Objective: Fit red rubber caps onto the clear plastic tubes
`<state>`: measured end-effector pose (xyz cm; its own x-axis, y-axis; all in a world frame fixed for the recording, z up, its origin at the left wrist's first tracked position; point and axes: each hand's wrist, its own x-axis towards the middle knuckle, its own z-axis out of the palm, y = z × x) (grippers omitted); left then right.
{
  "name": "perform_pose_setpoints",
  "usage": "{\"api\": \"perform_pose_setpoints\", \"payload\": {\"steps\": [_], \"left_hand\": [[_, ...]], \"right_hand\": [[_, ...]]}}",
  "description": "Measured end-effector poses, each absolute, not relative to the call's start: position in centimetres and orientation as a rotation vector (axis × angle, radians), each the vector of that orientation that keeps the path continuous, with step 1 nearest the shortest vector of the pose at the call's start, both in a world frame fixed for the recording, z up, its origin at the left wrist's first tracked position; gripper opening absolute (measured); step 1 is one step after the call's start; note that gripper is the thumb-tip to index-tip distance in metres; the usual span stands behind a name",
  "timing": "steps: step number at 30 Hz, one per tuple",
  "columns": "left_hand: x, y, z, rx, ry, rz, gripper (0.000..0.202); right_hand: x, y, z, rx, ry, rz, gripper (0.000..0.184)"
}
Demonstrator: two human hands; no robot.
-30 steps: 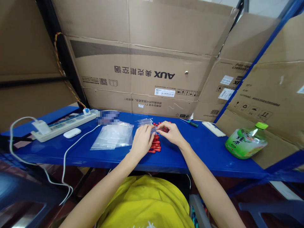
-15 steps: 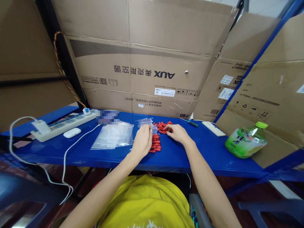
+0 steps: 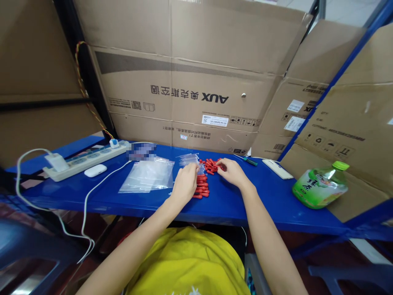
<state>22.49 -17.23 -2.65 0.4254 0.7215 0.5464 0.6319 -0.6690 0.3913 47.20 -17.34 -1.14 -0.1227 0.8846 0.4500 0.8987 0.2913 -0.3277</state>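
Observation:
My left hand (image 3: 186, 181) is closed in a pinch over the blue table; whatever sits at its fingertips is too small to make out. Just beyond it lie several thin metal rods (image 3: 188, 159), side by side. Under its right edge is a row of red-handled pieces (image 3: 202, 189), their left ends hidden by the hand. To the right, a loose pile of small red handles (image 3: 209, 165) touches the fingers of my right hand (image 3: 232, 172). Thumb and forefinger there are bent together at the pile's edge, apparently around a red handle.
Clear plastic bags (image 3: 147, 175) lie left of my hands. Further left are a power strip (image 3: 92, 159), a white case (image 3: 95, 170) and cables. A green screwdriver (image 3: 250, 161), a white phone-like slab (image 3: 277, 169) and a green bottle (image 3: 321, 186) are rightward. Cardboard (image 3: 190, 69) walls the back.
The view has shifted slightly. My right hand's fingers have moved a little at the red pile. The rod seen at my left fingertips before is now hard to see.

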Motion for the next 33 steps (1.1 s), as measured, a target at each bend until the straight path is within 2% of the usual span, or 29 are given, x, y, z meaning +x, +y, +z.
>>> {"api": "perform_pose_setpoints", "payload": {"steps": [6, 11, 20, 33], "left_hand": [[22.4, -17.5, -2.7, 2.435, 1.063, 1.153, 0.028], [22.4, -17.8, -2.6, 2.411, 1.065, 1.109, 0.025], [22.6, -17.7, -2.7, 2.432, 0.872, 1.144, 0.035], [22.6, -17.7, -2.7, 2.49, 0.989, 1.081, 0.034]], "right_hand": [[44.5, -20.4, -0.4, -1.219, -1.777, 0.032, 0.015], [41.5, -22.8, -1.4, -1.119, -1.658, 0.085, 0.015], [40.7, -22.8, -1.9, -1.087, -1.635, 0.038, 0.013], [40.8, -22.9, -1.7, -1.045, -1.638, -0.015, 0.009]]}}
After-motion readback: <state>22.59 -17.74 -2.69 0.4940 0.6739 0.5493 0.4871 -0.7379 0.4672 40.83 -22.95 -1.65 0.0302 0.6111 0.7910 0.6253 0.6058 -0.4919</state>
